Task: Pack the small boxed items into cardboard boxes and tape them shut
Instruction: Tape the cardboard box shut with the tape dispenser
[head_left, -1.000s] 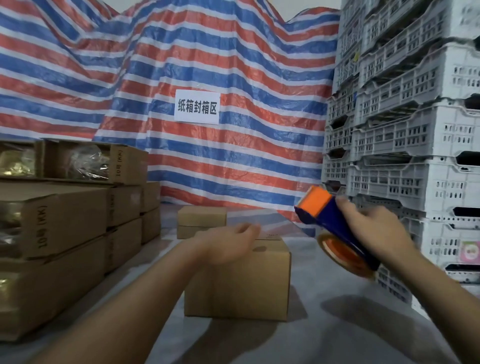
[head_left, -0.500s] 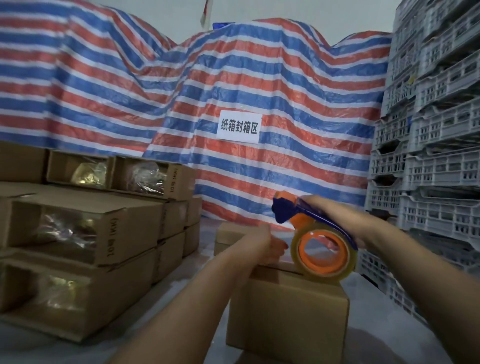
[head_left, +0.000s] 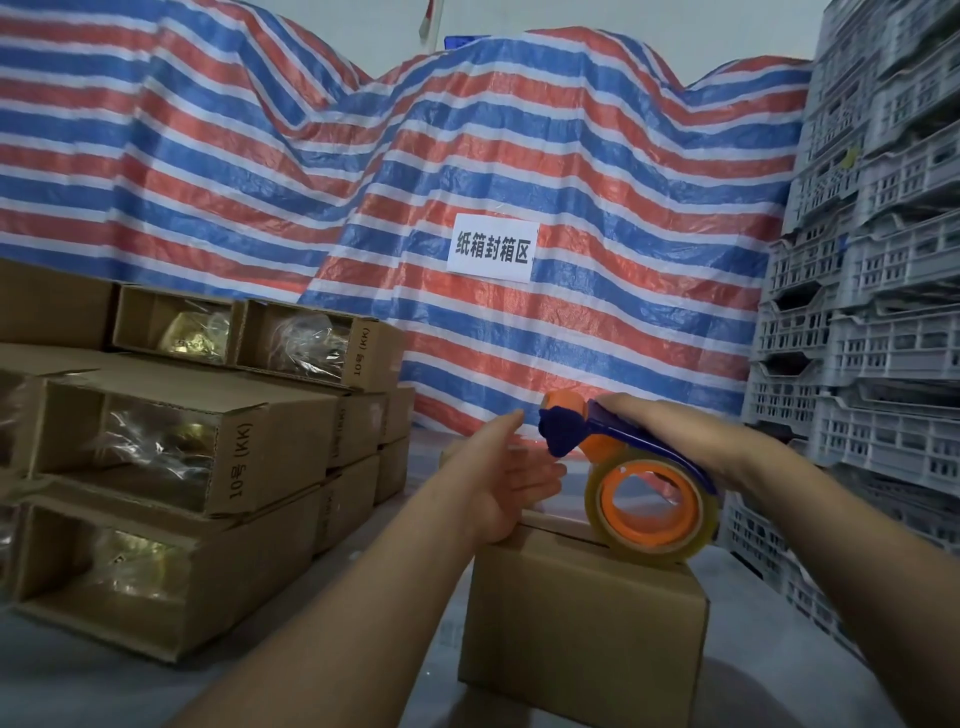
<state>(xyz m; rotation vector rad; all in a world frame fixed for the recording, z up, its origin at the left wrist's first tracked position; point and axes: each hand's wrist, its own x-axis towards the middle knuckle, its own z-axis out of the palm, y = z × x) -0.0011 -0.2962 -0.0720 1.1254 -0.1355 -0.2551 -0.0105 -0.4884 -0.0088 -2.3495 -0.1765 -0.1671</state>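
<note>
A closed brown cardboard box (head_left: 582, 623) stands in front of me on the grey table. A blue and orange tape dispenser (head_left: 639, 488) with a clear tape roll sits on the box's top at its right side. My right hand (head_left: 670, 431) grips the dispenser's blue handle from above. My left hand (head_left: 511, 475) rests its heel on the box's top left edge, fingers straight and pointing toward the dispenser's front, holding nothing.
Stacked open-ended cardboard boxes (head_left: 171, 457) holding wrapped goods fill the left. White plastic crates (head_left: 872, 322) are piled high on the right. A striped tarp with a paper sign (head_left: 491, 252) hangs behind. Grey table surface (head_left: 78, 680) shows at the lower left.
The view has come closer to the box. My right hand brought the dispenser down from the air onto the box top. My left hand lifted its fingers off the top and opened.
</note>
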